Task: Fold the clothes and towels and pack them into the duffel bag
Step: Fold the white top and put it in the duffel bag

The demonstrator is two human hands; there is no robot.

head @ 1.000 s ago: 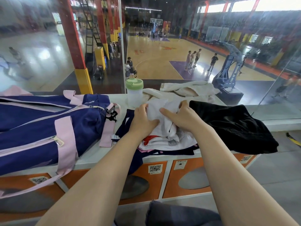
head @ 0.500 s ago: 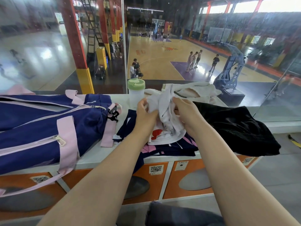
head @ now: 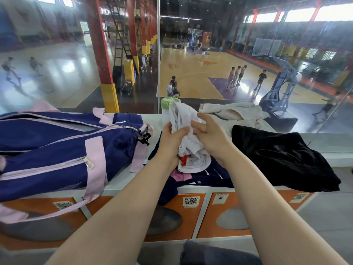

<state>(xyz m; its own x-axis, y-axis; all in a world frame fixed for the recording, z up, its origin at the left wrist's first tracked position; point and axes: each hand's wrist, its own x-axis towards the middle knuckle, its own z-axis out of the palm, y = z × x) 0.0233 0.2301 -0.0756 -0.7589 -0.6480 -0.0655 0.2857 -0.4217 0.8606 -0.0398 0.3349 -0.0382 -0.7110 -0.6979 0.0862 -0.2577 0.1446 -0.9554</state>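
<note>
Daylight enters through the high windows at upper right, which are blown out to near white. The polished court floor and the grey floor at left carry bright specular patches. A glass pane in front of the hall adds a hazy veil and faint reflections. Foreground illumination is soft and even, with weak shadows beneath the forearms. Wide-angle distortion bows the red pillars and stretches the frame edges. Distant figures and the lower corners appear soft; the black garment holds little detail.
</note>
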